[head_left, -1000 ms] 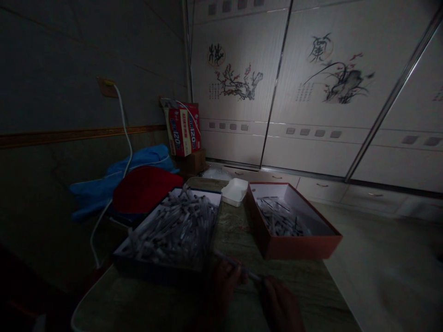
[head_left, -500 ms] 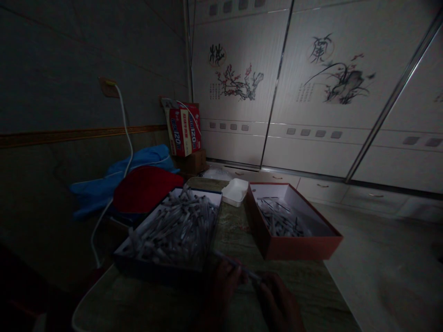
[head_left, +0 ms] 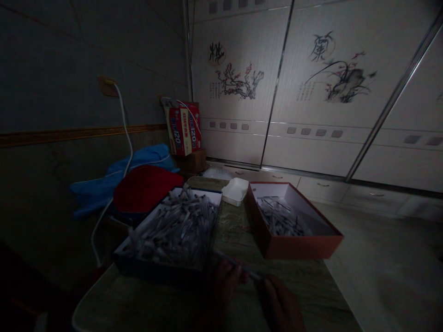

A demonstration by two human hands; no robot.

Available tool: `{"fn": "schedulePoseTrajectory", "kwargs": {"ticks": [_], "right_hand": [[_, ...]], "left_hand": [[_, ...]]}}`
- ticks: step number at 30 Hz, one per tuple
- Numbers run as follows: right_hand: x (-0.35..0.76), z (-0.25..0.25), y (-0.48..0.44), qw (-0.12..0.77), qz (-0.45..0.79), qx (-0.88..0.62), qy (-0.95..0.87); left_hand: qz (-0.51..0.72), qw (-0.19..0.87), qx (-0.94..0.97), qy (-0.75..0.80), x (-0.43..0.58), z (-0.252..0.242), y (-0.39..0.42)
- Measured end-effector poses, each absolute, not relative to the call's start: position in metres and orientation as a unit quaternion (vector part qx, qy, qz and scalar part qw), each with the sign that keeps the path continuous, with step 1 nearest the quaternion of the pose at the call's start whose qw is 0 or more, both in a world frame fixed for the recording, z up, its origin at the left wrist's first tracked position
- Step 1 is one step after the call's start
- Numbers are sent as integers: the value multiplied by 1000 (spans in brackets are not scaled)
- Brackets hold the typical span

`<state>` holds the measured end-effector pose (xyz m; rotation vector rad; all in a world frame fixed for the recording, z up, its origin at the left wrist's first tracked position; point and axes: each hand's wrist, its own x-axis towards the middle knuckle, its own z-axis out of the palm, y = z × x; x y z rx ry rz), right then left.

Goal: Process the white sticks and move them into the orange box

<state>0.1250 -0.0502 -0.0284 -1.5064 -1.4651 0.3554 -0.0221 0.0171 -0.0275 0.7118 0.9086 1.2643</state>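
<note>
Low over the table, my left hand (head_left: 225,282) is closed around a slim, pale, pen-like stick (head_left: 252,273). The fingers of my right hand (head_left: 279,299) close on its right end. Dim light hides the finer detail of both grips. Just beyond my left hand stands a dark blue box (head_left: 155,273), heaped with many similar pale sticks (head_left: 180,226) with dark ends. A reddish-brown box (head_left: 301,249) farther right holds a lower pile of thin sticks (head_left: 282,219), some seemingly in clear plastic.
A white open container (head_left: 235,191) sits between the boxes at the far end of the table (head_left: 231,235). Red cloth (head_left: 145,189) and blue cloth (head_left: 145,159) lie left of it. A white cable (head_left: 125,124) hangs from the wall. Behind are a red carton (head_left: 185,129) and sliding cabinet doors (head_left: 235,147).
My right hand has shifted very slightly, its fingers drawn a little closer together on the stick. My left hand and the boxes stay in place.
</note>
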Motion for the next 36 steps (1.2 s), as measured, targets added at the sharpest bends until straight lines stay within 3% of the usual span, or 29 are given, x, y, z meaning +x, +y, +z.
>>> {"fn": "schedulePoseTrajectory", "kwargs": {"ticks": [13,18,23,30,36], "right_hand": [[125,-22,-50,498,177,-613,-588],[122,-14,-48,459,240,-609,-601],[127,-30,-47,496,151,-612,-598],[124,-19,-46,471,215,-614,-596],[128,-26,-50,488,162,-610,-603]], "left_hand": [[555,652,336,391,-21,-41,23],[556,658,320,395,-21,-38,21],[551,666,316,392,-21,-33,21],[552,665,336,373,-24,-30,18],[555,671,320,373,-23,-38,21]]}}
